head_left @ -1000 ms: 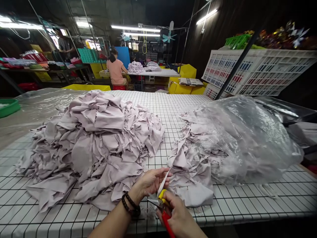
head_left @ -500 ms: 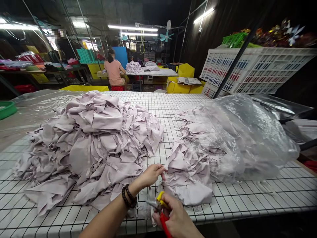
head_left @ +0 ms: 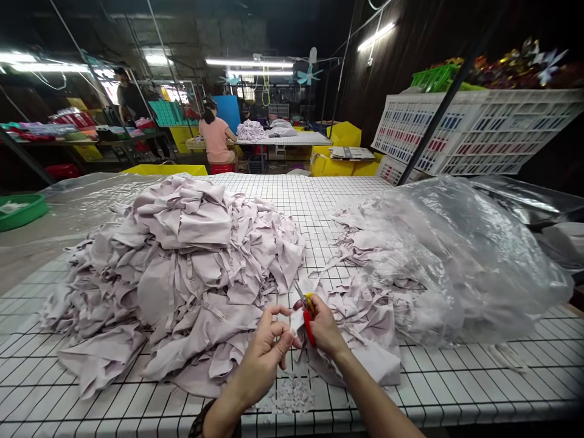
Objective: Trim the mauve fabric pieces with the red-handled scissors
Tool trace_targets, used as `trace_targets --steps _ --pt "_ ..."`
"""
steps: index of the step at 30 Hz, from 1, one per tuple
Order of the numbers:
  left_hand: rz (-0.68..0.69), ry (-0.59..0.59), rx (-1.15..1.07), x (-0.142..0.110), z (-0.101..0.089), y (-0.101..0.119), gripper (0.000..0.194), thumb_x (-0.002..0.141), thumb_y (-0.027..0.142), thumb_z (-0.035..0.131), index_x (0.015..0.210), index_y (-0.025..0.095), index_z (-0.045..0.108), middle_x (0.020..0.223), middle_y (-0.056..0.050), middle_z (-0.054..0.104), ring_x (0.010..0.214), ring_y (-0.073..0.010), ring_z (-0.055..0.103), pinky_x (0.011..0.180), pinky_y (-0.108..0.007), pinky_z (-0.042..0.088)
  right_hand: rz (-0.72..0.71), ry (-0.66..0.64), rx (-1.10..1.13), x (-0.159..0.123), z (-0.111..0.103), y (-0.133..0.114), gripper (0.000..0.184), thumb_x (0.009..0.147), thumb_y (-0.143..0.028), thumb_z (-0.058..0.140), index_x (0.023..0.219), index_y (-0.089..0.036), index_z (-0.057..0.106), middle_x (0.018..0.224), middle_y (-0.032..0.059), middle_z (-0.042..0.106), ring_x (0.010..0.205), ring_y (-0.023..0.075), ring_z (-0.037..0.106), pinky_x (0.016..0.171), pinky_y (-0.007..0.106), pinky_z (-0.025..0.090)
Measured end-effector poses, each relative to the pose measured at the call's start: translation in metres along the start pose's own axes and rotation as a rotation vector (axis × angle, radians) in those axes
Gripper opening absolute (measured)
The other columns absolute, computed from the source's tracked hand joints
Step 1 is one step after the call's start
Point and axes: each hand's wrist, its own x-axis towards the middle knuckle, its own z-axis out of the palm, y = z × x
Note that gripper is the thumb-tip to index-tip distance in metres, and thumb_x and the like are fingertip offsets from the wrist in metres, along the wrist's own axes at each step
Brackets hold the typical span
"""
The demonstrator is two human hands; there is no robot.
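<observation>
My right hand point(head_left: 325, 328) is closed around scissors point(head_left: 308, 325) with red and yellow handles, blades pointing up and away. Close beside it, the curled fingers of my left hand point(head_left: 272, 340) pinch a pale piece of fabric point(head_left: 296, 320). The fabric's far end lies by the scissors; whether the blades touch it I cannot tell. A large heap of pale lilac fabric pieces point(head_left: 182, 274) rises to the left. More lilac pieces point(head_left: 371, 316) lie to the right, partly under clear plastic point(head_left: 483, 261). Below my hands are small cut scraps point(head_left: 292, 394).
The table has a white cover with a black grid point(head_left: 314, 201). A green basin point(head_left: 22, 212) sits at the left edge. White crates point(head_left: 474, 131) stand at the back right, past a dark pole point(head_left: 433, 125). A seated person point(head_left: 215, 137) works at a farther table.
My right hand with the scissors has moved up and away from the table's front edge. My left hand has turned and now pinches a small pale piece beside the scissors. The view has shifted slightly.
</observation>
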Motion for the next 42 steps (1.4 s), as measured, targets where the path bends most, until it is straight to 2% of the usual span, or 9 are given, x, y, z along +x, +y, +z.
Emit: trace_targets --steps 3,6,8,11,14,18,21,31,42 --pt "0.019 0.019 -0.176 -0.007 -0.005 -0.002 0.034 0.088 0.04 0.053 0.073 0.012 0.066 0.14 -0.012 0.04 0.043 0.0011 0.047 0.047 -0.022 0.043 0.032 -0.127 0.097 0.009 0.008 0.002 0.021 0.067 -0.018 0.059 0.088 -0.018 0.059 0.073 -0.0027 0.058 0.062 0.0117 0.051 0.055 0.021 0.04" --pt "0.001 0.054 -0.401 -0.006 -0.007 -0.008 0.032 0.085 0.041 0.058 0.071 0.013 0.065 0.117 -0.013 0.061 0.045 -0.0039 0.05 0.042 -0.021 0.039 0.071 -0.224 0.15 0.008 0.001 0.003 0.027 0.065 -0.021 0.066 0.09 -0.018 0.057 0.073 -0.0033 0.057 0.061 0.0114 0.052 0.054 0.021 0.04" --pt "0.024 0.09 -0.44 -0.004 -0.006 -0.011 0.03 0.083 0.04 0.061 0.071 0.013 0.065 0.095 -0.009 0.066 0.048 -0.0065 0.052 0.046 -0.021 0.041 0.118 -0.247 0.186 0.003 -0.012 0.002 0.036 0.064 -0.025 0.071 0.095 -0.019 0.054 0.074 -0.0042 0.056 0.06 0.0104 0.05 0.056 0.022 0.04" --pt "0.053 0.086 -0.347 0.001 -0.001 -0.012 0.029 0.086 0.039 0.059 0.073 0.013 0.065 0.077 -0.005 0.062 0.054 -0.0102 0.056 0.055 -0.023 0.046 0.139 -0.204 0.138 -0.013 -0.035 -0.009 0.033 0.067 -0.033 0.074 0.085 -0.02 0.05 0.07 -0.0062 0.049 0.059 0.0093 0.044 0.057 0.022 0.037" --pt "0.035 0.07 -0.181 0.004 0.004 -0.009 0.029 0.09 0.038 0.053 0.079 0.013 0.064 0.068 -0.003 0.059 0.059 -0.0136 0.059 0.06 -0.025 0.047 0.071 -0.197 -0.138 -0.035 -0.051 -0.028 0.031 0.07 -0.037 0.072 0.076 -0.021 0.046 0.067 -0.0069 0.043 0.06 0.0104 0.04 0.056 0.022 0.033" --pt "0.051 0.086 -0.003 0.009 0.01 -0.007 0.029 0.093 0.035 0.047 0.081 0.013 0.061 0.067 -0.002 0.059 0.059 -0.0136 0.06 0.06 -0.025 0.048 -0.017 -0.181 -0.577 -0.06 -0.054 -0.049 0.034 0.066 -0.041 0.074 0.076 -0.021 0.047 0.07 -0.0048 0.049 0.064 0.0133 0.043 0.058 0.024 0.033" --pt "0.101 0.085 0.063 0.01 0.012 -0.009 0.029 0.093 0.034 0.045 0.077 0.014 0.059 0.067 -0.001 0.055 0.055 -0.0117 0.058 0.055 -0.023 0.048 -0.023 -0.161 -0.717 -0.07 -0.049 -0.054 0.033 0.068 -0.042 0.07 0.078 -0.022 0.046 0.075 -0.0031 0.053 0.066 0.0148 0.046 0.06 0.025 0.035" --pt "0.075 0.042 0.141 0.007 0.013 -0.014 0.027 0.092 0.028 0.044 0.071 0.014 0.053 0.064 0.002 0.051 0.047 -0.0069 0.052 0.045 -0.017 0.044 -0.052 -0.147 -0.836 -0.07 -0.039 -0.058 0.026 0.071 -0.041 0.064 0.079 -0.023 0.047 0.078 -0.0021 0.057 0.069 0.0163 0.05 0.062 0.027 0.034" --pt "0.003 -0.006 -0.02 0.007 0.014 -0.021 0.032 0.091 0.038 0.048 0.071 0.014 0.052 0.066 0.001 0.051 0.045 -0.006 0.05 0.041 -0.016 0.041 -0.118 -0.089 -0.938 -0.069 -0.038 -0.049 0.028 0.072 -0.043 0.063 0.069 -0.022 0.044 0.068 -0.0026 0.055 0.06 0.0142 0.046 0.055 0.024 0.027"
